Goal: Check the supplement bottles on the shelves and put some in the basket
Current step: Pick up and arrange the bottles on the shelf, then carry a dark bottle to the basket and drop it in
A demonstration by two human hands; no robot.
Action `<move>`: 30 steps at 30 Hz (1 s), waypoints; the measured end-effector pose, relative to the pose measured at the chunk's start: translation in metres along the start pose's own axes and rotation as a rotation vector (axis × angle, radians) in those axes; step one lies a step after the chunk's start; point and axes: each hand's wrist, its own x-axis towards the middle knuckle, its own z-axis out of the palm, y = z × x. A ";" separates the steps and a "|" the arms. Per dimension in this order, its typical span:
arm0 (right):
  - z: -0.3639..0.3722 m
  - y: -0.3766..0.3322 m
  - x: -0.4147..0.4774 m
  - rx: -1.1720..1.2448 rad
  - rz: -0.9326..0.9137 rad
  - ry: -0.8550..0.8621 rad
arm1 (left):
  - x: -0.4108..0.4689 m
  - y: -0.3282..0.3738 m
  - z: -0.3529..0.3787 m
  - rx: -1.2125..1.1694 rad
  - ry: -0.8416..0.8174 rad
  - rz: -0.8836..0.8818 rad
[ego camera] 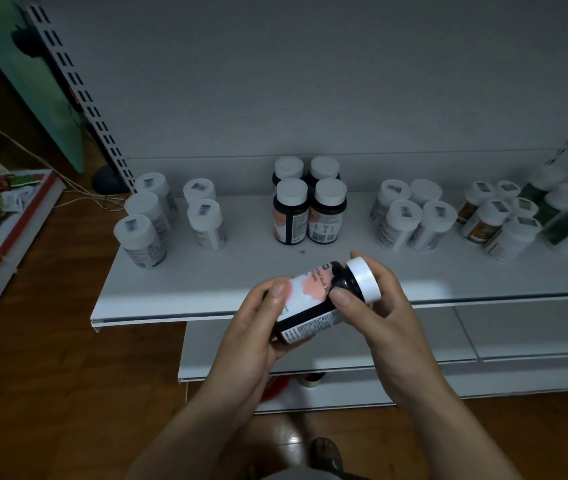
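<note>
While the head camera looks down, the dark supplement bottle is held just in front of the shelf edge. It lies tilted, with its white cap toward the shelf and rightward and its base toward the person and leftward. The left hand curls round the base end; the right hand pinches the neck beside the cap. Either could carry it off — but no basket shows plainly, so I cannot tell which hand is nearer.
</note>
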 end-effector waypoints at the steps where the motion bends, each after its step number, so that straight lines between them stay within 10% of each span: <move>1: -0.003 -0.001 -0.002 0.012 0.009 0.008 | 0.000 -0.002 0.002 -0.013 -0.014 -0.012; 12: -0.113 0.006 -0.106 -0.164 0.072 0.473 | 0.009 -0.072 0.081 0.093 -0.399 -0.313; 30: -0.488 0.021 -0.293 -0.096 0.055 1.154 | -0.060 -0.253 0.493 0.547 -0.966 -0.392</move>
